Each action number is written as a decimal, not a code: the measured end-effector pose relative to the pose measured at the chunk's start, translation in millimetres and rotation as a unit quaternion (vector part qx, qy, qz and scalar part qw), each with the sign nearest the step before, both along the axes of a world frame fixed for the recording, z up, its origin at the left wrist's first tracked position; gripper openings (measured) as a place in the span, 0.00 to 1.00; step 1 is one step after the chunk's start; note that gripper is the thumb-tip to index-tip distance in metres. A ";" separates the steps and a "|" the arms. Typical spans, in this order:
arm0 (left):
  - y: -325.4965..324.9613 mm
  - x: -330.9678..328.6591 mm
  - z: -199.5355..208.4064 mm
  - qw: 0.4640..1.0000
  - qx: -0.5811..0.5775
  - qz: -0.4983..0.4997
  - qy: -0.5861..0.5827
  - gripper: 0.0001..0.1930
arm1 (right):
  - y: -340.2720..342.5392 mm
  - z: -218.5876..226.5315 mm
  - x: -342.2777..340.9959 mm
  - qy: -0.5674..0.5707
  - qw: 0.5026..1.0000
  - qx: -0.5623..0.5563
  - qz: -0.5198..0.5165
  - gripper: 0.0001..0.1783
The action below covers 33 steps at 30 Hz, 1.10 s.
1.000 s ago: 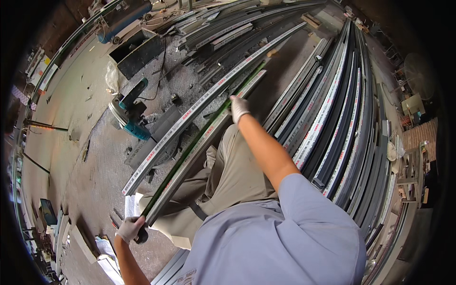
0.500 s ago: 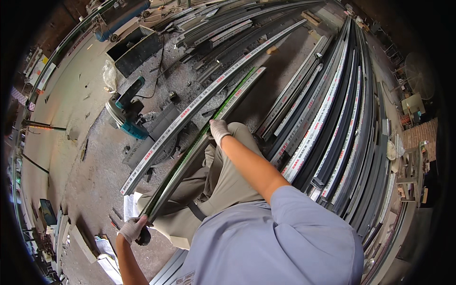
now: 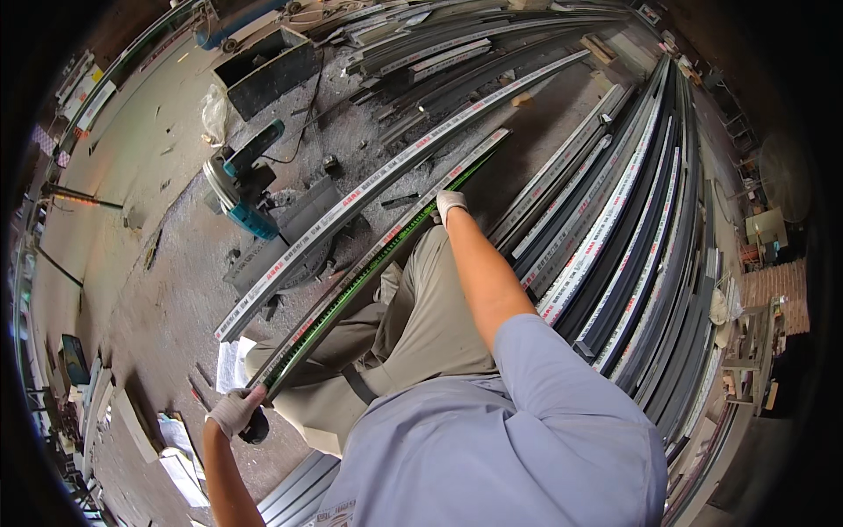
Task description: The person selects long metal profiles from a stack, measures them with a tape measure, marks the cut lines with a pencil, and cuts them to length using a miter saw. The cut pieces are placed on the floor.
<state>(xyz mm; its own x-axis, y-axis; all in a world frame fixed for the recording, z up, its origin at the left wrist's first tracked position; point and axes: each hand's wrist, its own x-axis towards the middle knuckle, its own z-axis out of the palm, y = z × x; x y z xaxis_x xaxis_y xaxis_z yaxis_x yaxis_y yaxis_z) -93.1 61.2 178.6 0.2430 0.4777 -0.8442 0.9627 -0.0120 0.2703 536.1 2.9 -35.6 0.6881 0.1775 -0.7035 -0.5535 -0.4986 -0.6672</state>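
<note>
A long metal profile [image 3: 404, 230] with a printed protective film lies slanting across my lap, its far end pointing up and right. Along its near side runs the green blade [image 3: 356, 285] of a tape measure. My left hand [image 3: 235, 411], in a pale glove, is closed at the profile's near end, with the dark tape measure case [image 3: 255, 428] beside its fingers. Farther up, my right hand [image 3: 451, 205], also gloved, is closed on the blade and the profile's edge. The blade's tip reaches past that hand. The fingers' undersides are hidden.
Beyond the lap, another filmed profile [image 3: 369, 189] rests on a cutting saw's base [image 3: 294, 241]; the teal saw head [image 3: 246, 189] stands to the left. Long profiles [image 3: 606, 237] lie stacked at the right. A dark open box [image 3: 268, 75] stands at the far left.
The green blade has gone from the profile's far-left side to its near-right side, and the printed face now shows. My right hand has shifted right and slightly farther along.
</note>
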 end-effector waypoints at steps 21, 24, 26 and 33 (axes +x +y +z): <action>-16.7 -20.0 6.5 0.996 -0.050 0.066 0.011 0.37 | 59.8 65.4 -160.6 -0.266 0.568 -0.163 0.762 0.38; -14.5 -27.4 6.6 0.999 0.003 0.022 0.046 0.39 | 57.5 73.1 -159.1 -0.269 0.545 -0.147 0.780 0.38; -12.7 -42.7 -8.5 0.999 0.010 0.027 0.038 0.38 | 54.2 74.9 -160.8 -0.277 0.550 -0.145 0.775 0.41; -8.6 -40.0 -5.9 0.999 0.007 0.031 0.035 0.33 | 53.4 53.2 -161.6 -0.326 0.548 -0.166 0.752 0.43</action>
